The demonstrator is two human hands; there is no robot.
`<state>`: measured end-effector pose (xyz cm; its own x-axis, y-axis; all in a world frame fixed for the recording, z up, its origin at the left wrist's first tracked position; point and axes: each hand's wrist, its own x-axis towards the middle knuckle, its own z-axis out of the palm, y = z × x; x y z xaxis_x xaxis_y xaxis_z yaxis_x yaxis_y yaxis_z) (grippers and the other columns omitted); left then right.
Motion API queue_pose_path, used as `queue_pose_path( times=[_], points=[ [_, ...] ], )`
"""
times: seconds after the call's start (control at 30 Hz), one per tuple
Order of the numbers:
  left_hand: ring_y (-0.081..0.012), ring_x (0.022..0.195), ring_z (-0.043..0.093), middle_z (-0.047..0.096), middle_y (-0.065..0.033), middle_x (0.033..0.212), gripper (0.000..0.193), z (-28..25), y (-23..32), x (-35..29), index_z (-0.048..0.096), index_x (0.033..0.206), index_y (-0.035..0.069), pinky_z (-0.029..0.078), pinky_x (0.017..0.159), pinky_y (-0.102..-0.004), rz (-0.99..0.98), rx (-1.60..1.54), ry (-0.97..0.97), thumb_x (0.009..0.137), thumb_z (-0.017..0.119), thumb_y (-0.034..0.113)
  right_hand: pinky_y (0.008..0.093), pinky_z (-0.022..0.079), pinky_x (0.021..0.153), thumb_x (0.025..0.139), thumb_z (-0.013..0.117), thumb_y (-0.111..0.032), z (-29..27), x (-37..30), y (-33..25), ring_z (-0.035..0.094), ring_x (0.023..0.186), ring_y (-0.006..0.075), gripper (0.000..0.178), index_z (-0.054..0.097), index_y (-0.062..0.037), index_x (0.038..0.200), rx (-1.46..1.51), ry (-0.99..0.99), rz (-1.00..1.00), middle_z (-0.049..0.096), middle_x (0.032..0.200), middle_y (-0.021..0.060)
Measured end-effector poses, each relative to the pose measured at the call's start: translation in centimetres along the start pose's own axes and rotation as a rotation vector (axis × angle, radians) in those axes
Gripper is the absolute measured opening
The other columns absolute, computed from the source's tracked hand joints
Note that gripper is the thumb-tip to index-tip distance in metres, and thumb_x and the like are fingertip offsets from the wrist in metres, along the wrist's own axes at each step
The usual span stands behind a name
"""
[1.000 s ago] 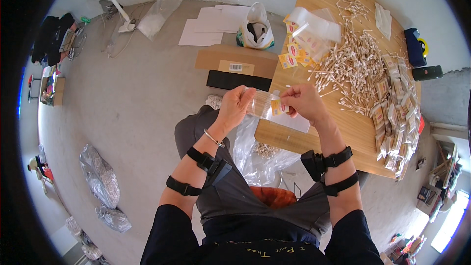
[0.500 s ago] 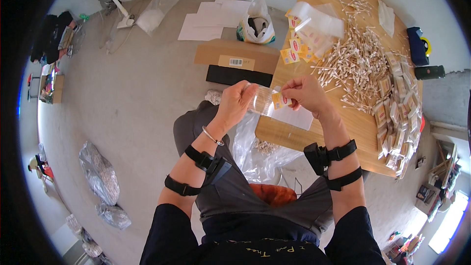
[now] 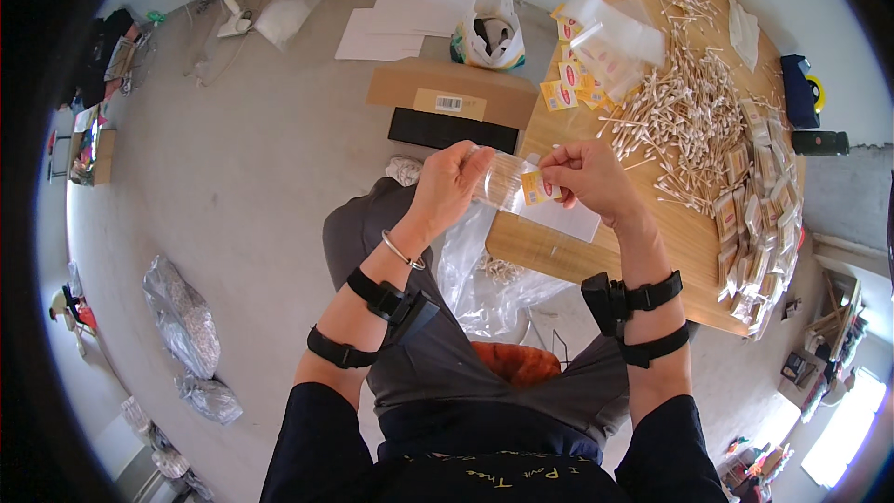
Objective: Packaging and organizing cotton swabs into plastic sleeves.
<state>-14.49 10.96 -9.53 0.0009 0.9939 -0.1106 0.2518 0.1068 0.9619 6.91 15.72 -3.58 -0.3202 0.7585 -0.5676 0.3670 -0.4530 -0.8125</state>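
Note:
My left hand point(image 3: 449, 188) is closed on a clear plastic bag point(image 3: 500, 181) with cotton swabs apparently inside, held beyond my lap at the table's near corner. In my right hand point(image 3: 589, 181), thumb and fingers pinch a small yellow and white card point(image 3: 538, 188) with a red mark. The card lies against the bag's right end; whether it is partly inside I cannot tell. Under the hands, a white sheet point(image 3: 568, 220) rests on the wooden table point(image 3: 549, 256).
Loose cotton swabs point(image 3: 680, 121) heap on the table, with filled packets point(image 3: 759, 214) to their right. More yellow cards point(image 3: 562, 93) and clear bags point(image 3: 615, 42) lie at the far left of the tabletop. A cardboard box point(image 3: 452, 84) and a shopping bag point(image 3: 489, 28) stand beyond my left hand.
The view has shifted slightly. Both hands keep their grips, and the card stays at the bag's right end, with little visible movement between them.

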Motion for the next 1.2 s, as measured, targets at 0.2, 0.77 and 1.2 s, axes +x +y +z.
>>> queue_pose_path(
  times=[0.2,0.77,1.2],
  points=[
    [-0.0108,0.055,0.038,0.045,-0.0045,0.057,0.039,0.0,0.0,0.0,0.053,0.076,-0.002,0.036,0.049,-0.0298,-0.004,-0.038,-0.012,0.097,0.060,0.030,0.0203,0.046,0.045,0.084,0.066,-0.004,-0.5,0.2,0.2,0.056,0.052,0.0066,0.009,0.068,0.0032,0.089,0.023,-0.053,-0.001,0.065,0.068,0.0039],
    [-0.0054,0.059,0.043,0.048,0.0022,0.063,0.038,-0.2,-0.2,-0.1,0.056,0.080,0.001,0.039,0.051,-0.0240,-0.026,0.018,-0.053,0.099,0.056,0.035,0.0214,0.045,0.044,0.081,0.066,-0.003,0.1,-0.1,-0.2,0.056,0.051,0.0074,0.006,0.068,0.0022,0.083,0.088,0.059,0.066,0.064,0.065,0.0036],
    [-0.0107,0.053,0.037,0.045,-0.0049,0.056,0.037,-0.1,0.4,-0.2,0.055,0.079,-0.002,0.035,0.049,-0.0284,0.016,-0.031,-0.013,0.098,0.059,0.031,0.0224,0.048,0.045,0.081,0.066,-0.003,-0.3,0.1,-0.2,0.058,0.054,0.0090,0.007,0.068,0.0031,0.085,0.046,0.042,0.066,0.065,0.067,0.0053]
  ],
)
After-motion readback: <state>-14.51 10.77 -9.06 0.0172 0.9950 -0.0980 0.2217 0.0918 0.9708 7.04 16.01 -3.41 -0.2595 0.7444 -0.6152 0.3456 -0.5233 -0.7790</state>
